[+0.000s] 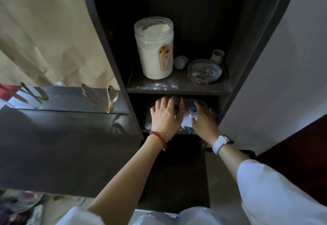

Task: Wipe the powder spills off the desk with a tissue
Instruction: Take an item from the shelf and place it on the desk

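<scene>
White powder spills [157, 84] lie scattered along the front of the dark upper shelf [221, 88], below an open jar of white powder [155, 51]. On the shelf beneath sits a soft plastic tissue pack [147, 118] with a white tissue [185, 121] showing at its middle. My left hand [165, 115] rests flat on the pack's left part, fingers spread. My right hand [203, 118] lies on the pack's right part, fingers extended, thumb beside the white tissue. The hands and the shelf's shadow hide most of the pack.
A small grey cup [180, 61], a glass lid [204, 71] and a small pale vase [217, 56] stand right of the jar. A dark glossy desk [62, 136] extends left, carrying a bag with gold ribbon handles [99, 93]. A beige curtain [44, 38] hangs behind.
</scene>
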